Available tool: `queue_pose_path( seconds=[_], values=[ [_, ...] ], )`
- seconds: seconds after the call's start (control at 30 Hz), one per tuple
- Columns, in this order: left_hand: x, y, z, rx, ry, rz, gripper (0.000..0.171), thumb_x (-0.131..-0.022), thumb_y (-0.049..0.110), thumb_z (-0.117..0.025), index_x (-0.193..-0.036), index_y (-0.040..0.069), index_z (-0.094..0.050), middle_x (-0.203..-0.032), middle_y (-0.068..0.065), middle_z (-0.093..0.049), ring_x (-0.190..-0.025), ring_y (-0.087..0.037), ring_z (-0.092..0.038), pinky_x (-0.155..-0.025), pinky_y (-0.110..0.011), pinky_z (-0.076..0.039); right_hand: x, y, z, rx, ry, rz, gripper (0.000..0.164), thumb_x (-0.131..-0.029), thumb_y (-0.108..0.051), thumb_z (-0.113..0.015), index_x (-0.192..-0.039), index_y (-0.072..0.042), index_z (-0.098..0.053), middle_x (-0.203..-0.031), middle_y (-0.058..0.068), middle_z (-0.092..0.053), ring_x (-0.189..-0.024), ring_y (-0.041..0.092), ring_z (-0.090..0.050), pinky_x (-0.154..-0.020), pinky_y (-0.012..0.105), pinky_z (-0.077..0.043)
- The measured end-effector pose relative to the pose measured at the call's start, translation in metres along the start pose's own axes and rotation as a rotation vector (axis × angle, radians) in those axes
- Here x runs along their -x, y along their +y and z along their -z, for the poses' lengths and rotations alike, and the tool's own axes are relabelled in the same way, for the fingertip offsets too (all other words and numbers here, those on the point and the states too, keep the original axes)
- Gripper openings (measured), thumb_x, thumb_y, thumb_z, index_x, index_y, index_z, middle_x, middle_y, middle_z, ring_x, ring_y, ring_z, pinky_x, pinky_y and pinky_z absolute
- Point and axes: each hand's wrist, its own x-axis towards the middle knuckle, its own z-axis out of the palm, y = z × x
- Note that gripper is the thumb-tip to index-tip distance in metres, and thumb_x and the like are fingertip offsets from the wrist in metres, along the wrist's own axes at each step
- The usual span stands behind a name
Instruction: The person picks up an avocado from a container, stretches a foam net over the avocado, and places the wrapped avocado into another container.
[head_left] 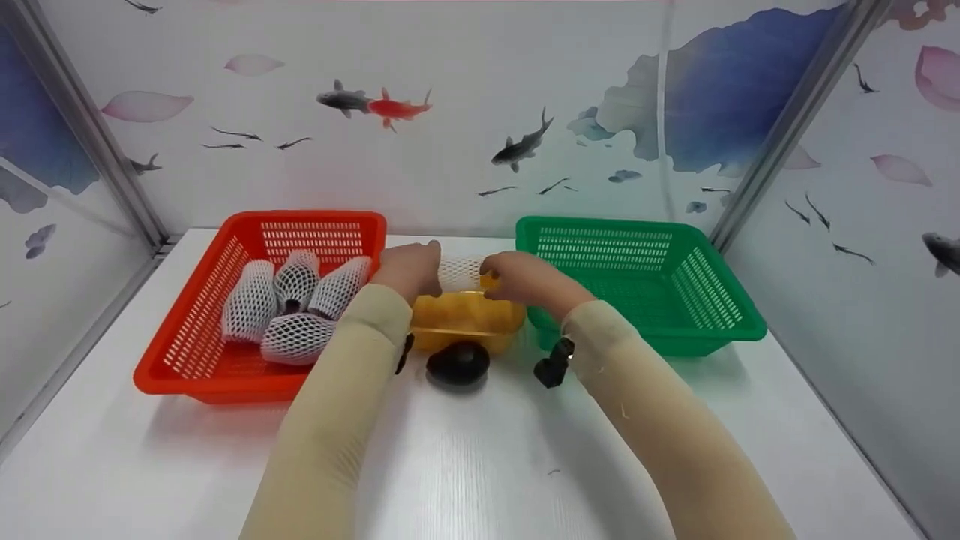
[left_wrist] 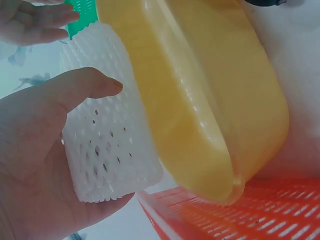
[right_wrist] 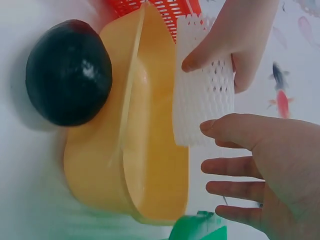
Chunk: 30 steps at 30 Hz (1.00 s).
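My left hand (head_left: 410, 271) grips a white foam net sleeve (left_wrist: 107, 120) above the far side of a yellow plastic tub (head_left: 469, 319), its thumb across the netting. By the sleeve's other end is my right hand (right_wrist: 270, 170), its fingers extended and apart; the thumb tip overlaps the sleeve's edge, and I cannot tell whether it touches. A dark, glossy, egg-shaped fruit (right_wrist: 69, 72), perhaps an avocado, lies on the table against the tub's near side. The sleeve looks hollow, though its inside is mostly hidden.
On the left stands a red basket (head_left: 202, 386) holding several net-wrapped pieces (head_left: 250, 300). A green basket (head_left: 720, 330) stands on the right. White table surface (head_left: 465, 465) stretches in front, and a printed wall panel (head_left: 450, 172) rises behind.
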Motion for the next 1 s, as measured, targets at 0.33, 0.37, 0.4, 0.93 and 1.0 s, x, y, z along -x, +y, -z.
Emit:
queue_pose_path(
  seconds=[0.33,0.37,0.4,0.93,1.0],
  values=[
    [0.025,-0.002,0.009,0.080,-0.050,-0.018,0.088,-0.086,0.035,-0.075,-0.155,0.014,-0.024,-0.150,-0.013,-0.039,-0.130,-0.033,-0.041,-0.109,-0.052,-0.031,0.024,-0.001,-0.002,0.114,0.021,0.083,0.038,-0.093,-0.026,-0.069,-0.127,-0.012,-0.062,-0.120,0.004,-0.063,-0.104,0.022,-0.056,-0.097,0.037,-0.046],
    [0.028,-0.002,0.009,0.080,-0.049,-0.020,0.090,-0.085,0.036,-0.075,-0.155,0.015,-0.023,-0.151,-0.012,-0.038,-0.132,-0.033,-0.040,-0.110,-0.052,-0.030,0.027,-0.001,-0.004,0.119,0.021,0.099,0.038,-0.093,-0.026,-0.069,-0.127,-0.012,-0.062,-0.120,0.004,-0.063,-0.104,0.022,-0.056,-0.097,0.037,-0.046],
    [0.030,-0.002,0.009,0.080,-0.047,-0.023,0.091,-0.085,0.037,-0.075,-0.156,0.015,-0.022,-0.152,-0.012,-0.037,-0.133,-0.033,-0.038,-0.110,-0.053,-0.030,0.030,-0.002,-0.006,0.125,0.021,0.118,0.038,-0.092,-0.026,-0.069,-0.127,-0.011,-0.062,-0.121,0.005,-0.063,-0.106,0.022,-0.056,-0.097,0.038,-0.046],
    [0.059,-0.002,-0.010,0.005,0.042,-0.079,0.092,-0.076,0.042,-0.081,-0.148,0.007,-0.034,-0.135,-0.015,-0.053,-0.110,-0.031,-0.051,-0.101,-0.049,-0.043,0.059,-0.012,-0.058,0.174,0.090,0.337,0.036,-0.089,-0.027,-0.074,-0.121,-0.013,-0.065,-0.114,0.001,-0.063,-0.096,0.019,-0.057,-0.090,0.033,-0.050],
    [0.063,-0.003,-0.014,0.008,0.052,-0.091,0.091,-0.076,0.041,-0.082,-0.145,0.006,-0.035,-0.131,-0.017,-0.054,-0.107,-0.033,-0.052,-0.099,-0.048,-0.044,0.057,-0.011,-0.064,0.201,0.121,0.379,0.036,-0.088,-0.028,-0.074,-0.120,-0.015,-0.064,-0.114,0.000,-0.062,-0.096,0.019,-0.057,-0.090,0.032,-0.050]
  ],
)
